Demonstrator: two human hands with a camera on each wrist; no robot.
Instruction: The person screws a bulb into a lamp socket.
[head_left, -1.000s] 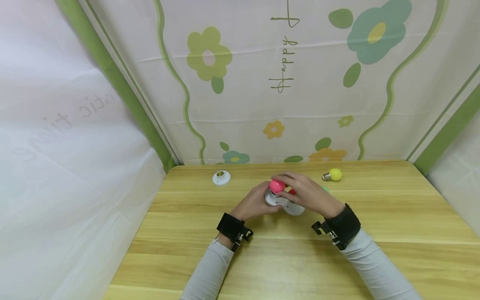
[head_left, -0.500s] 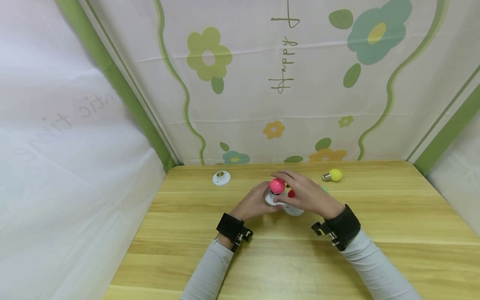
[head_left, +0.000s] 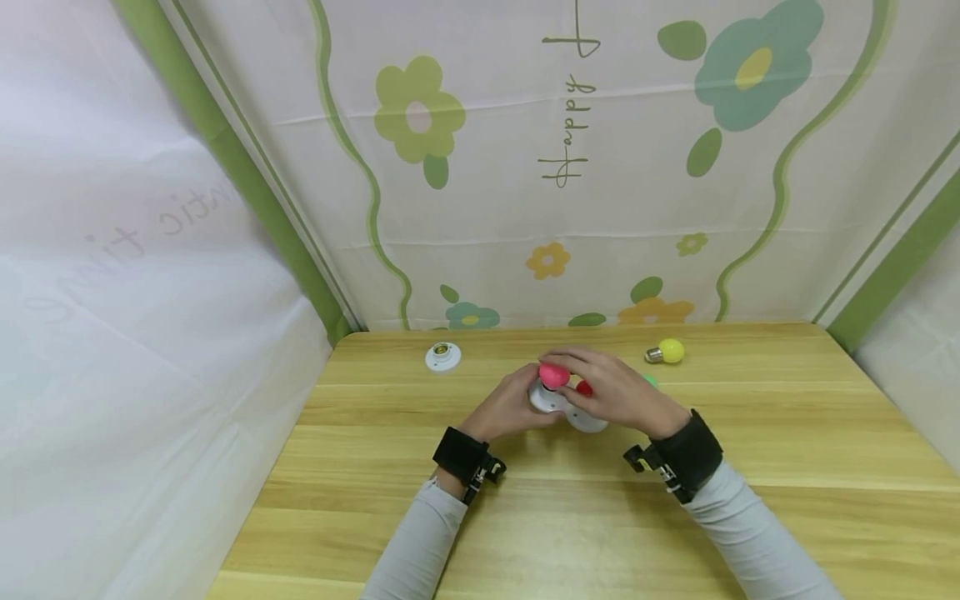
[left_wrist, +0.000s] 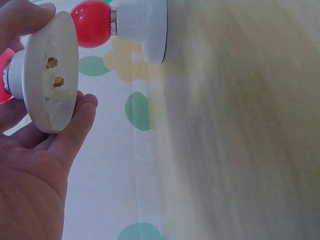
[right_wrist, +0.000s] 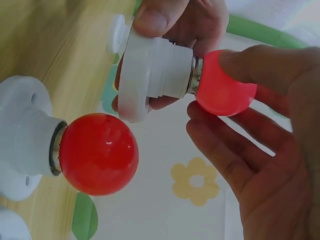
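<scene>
My left hand (head_left: 506, 408) grips a white round lamp holder (head_left: 545, 399) by its base, raised off the table. Its hollow underside with two brass screws faces the left wrist view. A pinkish-red light bulb (right_wrist: 227, 85) sits in this holder, with part of its metal cap showing. Thumb and fingers of my right hand (head_left: 618, 392) pinch the bulb's globe. Just beside them, a second lamp holder (right_wrist: 35, 140) stands on the table with a red bulb (right_wrist: 100, 154) fitted in it. My right hand partly hides that red bulb in the head view.
A bare white lamp holder (head_left: 442, 357) lies at the table's back left. Toward the back right lies a yellow bulb (head_left: 670, 351). Something green (head_left: 650, 380) peeks out behind my right hand. A printed curtain (head_left: 480, 208) hangs along the table's back edge.
My right fingers spread away from the bulb half a second ago and now pinch its globe again. The left hand and the holder have stayed in place.
</scene>
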